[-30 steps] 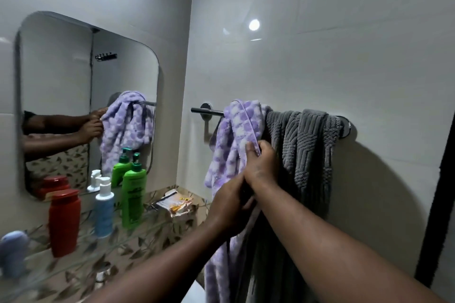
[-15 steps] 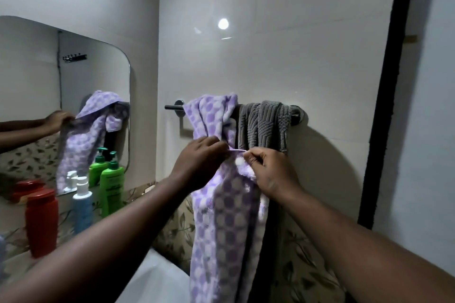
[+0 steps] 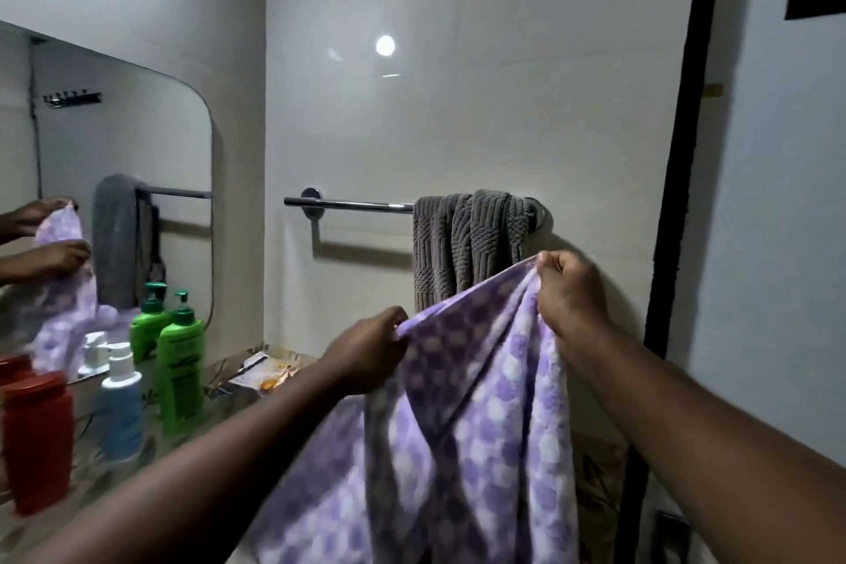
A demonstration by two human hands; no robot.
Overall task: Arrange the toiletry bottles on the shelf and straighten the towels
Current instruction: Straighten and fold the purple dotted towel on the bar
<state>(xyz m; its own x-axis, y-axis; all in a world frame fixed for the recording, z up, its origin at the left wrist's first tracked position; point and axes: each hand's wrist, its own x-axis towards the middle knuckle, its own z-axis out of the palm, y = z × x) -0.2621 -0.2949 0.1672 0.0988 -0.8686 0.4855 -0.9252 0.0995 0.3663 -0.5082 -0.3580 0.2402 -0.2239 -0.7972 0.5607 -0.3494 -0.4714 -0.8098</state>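
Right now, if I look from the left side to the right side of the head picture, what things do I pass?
red bottle → blue bottle → green bottle → left hand → grey towel → right hand → black strip. The purple towel, gripped by both hands, spreads too wide to place.

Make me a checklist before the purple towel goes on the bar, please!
1. Left hand grips purple checked towel at its top edge: ok.
2. Right hand grips the same edge: ok.
3. Towel bar bare left of grey towel: ok.
4. That towel spread flat: not ok, sags in folds.
5. Grey one straightened: not ok, bunched at the right end.
6. Bottom end hanging free: cannot tell, out of view.
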